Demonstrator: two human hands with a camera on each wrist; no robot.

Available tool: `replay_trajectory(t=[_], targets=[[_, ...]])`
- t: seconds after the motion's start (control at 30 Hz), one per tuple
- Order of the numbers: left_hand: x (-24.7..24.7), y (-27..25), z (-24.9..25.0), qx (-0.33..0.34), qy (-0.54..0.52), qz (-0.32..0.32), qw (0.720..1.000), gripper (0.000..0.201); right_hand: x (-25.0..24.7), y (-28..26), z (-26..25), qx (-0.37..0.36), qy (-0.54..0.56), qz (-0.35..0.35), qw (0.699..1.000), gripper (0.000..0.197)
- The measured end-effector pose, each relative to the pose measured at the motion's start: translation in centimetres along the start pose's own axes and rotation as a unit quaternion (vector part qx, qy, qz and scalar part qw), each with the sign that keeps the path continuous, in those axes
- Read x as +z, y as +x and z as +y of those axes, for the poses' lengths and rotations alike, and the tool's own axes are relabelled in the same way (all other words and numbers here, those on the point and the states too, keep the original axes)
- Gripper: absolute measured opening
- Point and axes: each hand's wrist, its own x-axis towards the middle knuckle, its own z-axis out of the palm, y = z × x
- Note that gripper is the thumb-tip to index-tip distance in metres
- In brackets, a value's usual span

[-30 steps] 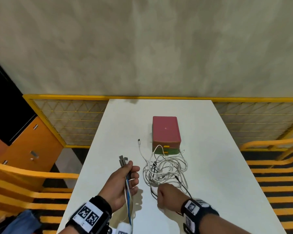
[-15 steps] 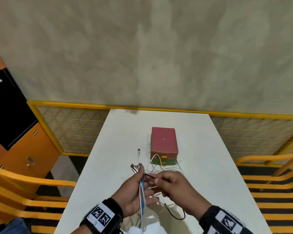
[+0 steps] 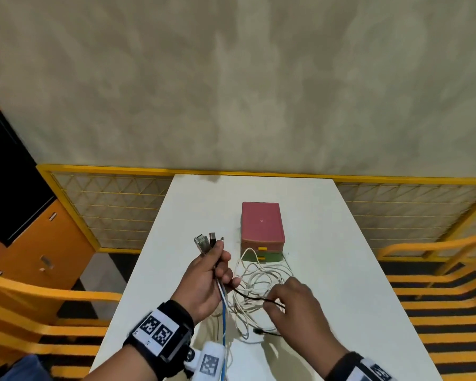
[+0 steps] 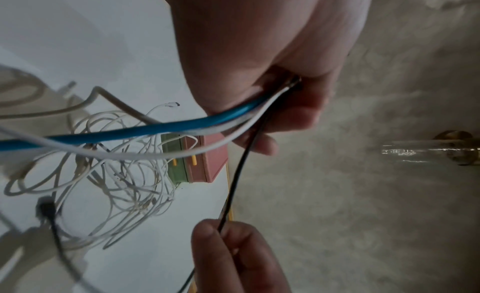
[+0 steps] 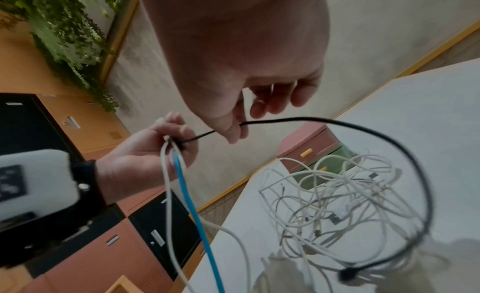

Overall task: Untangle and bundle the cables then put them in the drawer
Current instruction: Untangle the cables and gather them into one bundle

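My left hand (image 3: 208, 273) is raised above the white table (image 3: 341, 270) and grips several cable ends: a blue cable (image 3: 224, 320) (image 4: 155, 127) (image 5: 192, 207), a white cable (image 4: 226, 142) (image 5: 166, 190) and a black cable (image 3: 248, 295) (image 4: 237, 174) (image 5: 337, 123). Their plugs (image 3: 205, 240) stick up out of the fist. My right hand (image 3: 291, 301) (image 5: 233, 121) pinches the black cable a short way along, to the right of the left hand. A tangle of thin white cables (image 3: 261, 281) (image 4: 124, 174) (image 5: 337, 197) lies on the table below. Behind it stands a small pink drawer box (image 3: 261, 222) (image 4: 210, 160) (image 5: 306, 141) with a green lower drawer (image 3: 264, 255).
The black cable's far plug (image 3: 257, 330) (image 5: 346, 274) lies on the table near the front. Orange chairs (image 3: 19, 295) flank the table, orange and black lockers (image 3: 19, 215) stand at the left, and a yellow mesh fence (image 3: 107, 204) runs behind.
My right hand brought the black cable's end to my left hand, which took it, and has now slid right and down along that cable. My left hand lifted slightly.
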Motion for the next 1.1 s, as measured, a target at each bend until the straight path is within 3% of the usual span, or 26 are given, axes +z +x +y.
replay_trajectory(t=[0.07,0.1,0.13,0.2,0.27,0.3,0.33,0.4,0.5,0.57,0.6,0.67,0.73,0.77,0.83,0.9,0.97,1.0,1.07,1.1], targets=[[-0.1,-0.6,-0.3,-0.017,-0.001,-0.022,1.000,0.038,-0.3,0.1,0.0,0.080,0.050,-0.021,0.995,0.012],[-0.2,-1.0,-0.5,-0.029,0.014,-0.038,0.999,0.039,-0.4,0.3,-0.1,0.126,0.135,-0.028,0.982,0.007],[-0.2,-1.5,-0.8,-0.044,0.039,-0.054,0.997,0.039,-0.4,0.7,-0.2,0.177,0.252,-0.031,0.951,0.002],[-0.6,-2.3,-1.6,-0.082,0.118,-0.084,0.986,0.039,-0.6,1.5,-0.3,0.260,0.483,-0.038,0.835,0.016],[-1.7,-3.0,-2.9,-0.133,0.213,-0.110,0.962,0.040,-1.0,2.4,-0.3,0.289,0.657,-0.019,0.696,0.026],[-2.6,-3.4,-3.6,-0.162,0.259,-0.120,0.945,0.042,-1.5,2.8,-0.2,0.291,0.710,-0.004,0.641,0.028],[-3.7,-3.7,-4.1,-0.189,0.300,-0.123,0.927,0.044,-1.9,3.2,-0.1,0.292,0.743,0.011,0.602,0.027],[-5.8,-4.2,-4.6,-0.228,0.385,-0.121,0.886,0.045,-2.8,3.8,0.1,0.298,0.764,0.033,0.571,0.023],[-8.7,-4.5,-4.6,-0.246,0.542,-0.122,0.794,0.046,-3.3,4.3,1.0,0.309,0.741,0.061,0.593,0.022],[-10.2,-5.1,-4.6,-0.240,0.585,-0.095,0.768,0.041,-3.5,3.9,1.4,0.303,0.719,0.069,0.621,0.023],[-10.7,-5.5,-4.6,-0.229,0.578,-0.075,0.780,0.036,-3.7,3.5,1.5,0.295,0.703,0.061,0.644,0.022],[-10.8,-6.1,-4.2,-0.211,0.490,-0.040,0.845,0.036,-3.9,2.1,1.5,0.253,0.670,0.009,0.698,0.025],[-10.5,-6.0,-3.7,-0.191,0.335,0.048,0.922,0.038,-3.4,0.1,1.4,0.175,0.605,-0.103,0.770,0.032],[-10.4,-5.6,-3.2,-0.178,0.271,0.082,0.942,0.036,-3.2,-1.1,1.2,0.141,0.561,-0.182,0.795,0.031],[-10.1,-4.7,-2.5,-0.155,0.209,0.107,0.960,0.033,-2.8,-3.8,0.5,0.099,0.447,-0.324,0.828,0.023],[-9.4,-3.7,-1.9,-0.124,0.179,0.097,0.971,0.031,-1.9,-5.8,0.2,0.027,0.329,-0.406,0.852,0.020],[-8.4,-3.0,-1.4,-0.093,0.163,0.084,0.979,0.032,1.3,-6.8,-0.2,0.048,0.259,-0.351,0.899,0.028],[-7.9,-2.7,-1.3,-0.078,0.165,0.072,0.981,0.033,3.2,-7.4,0.5,0.056,0.214,-0.299,0.928,0.043],[-7.1,-2.3,-1.1,-0.046,0.181,0.048,0.981,0.036,5.4,-4.8,0.4,0.123,0.185,-0.079,0.972,0.062],[-6.7,-2.1,-1.0,-0.032,0.194,0.035,0.980,0.038,5.3,-4.2,0.1,0.128,0.178,-0.094,0.971,0.059]])
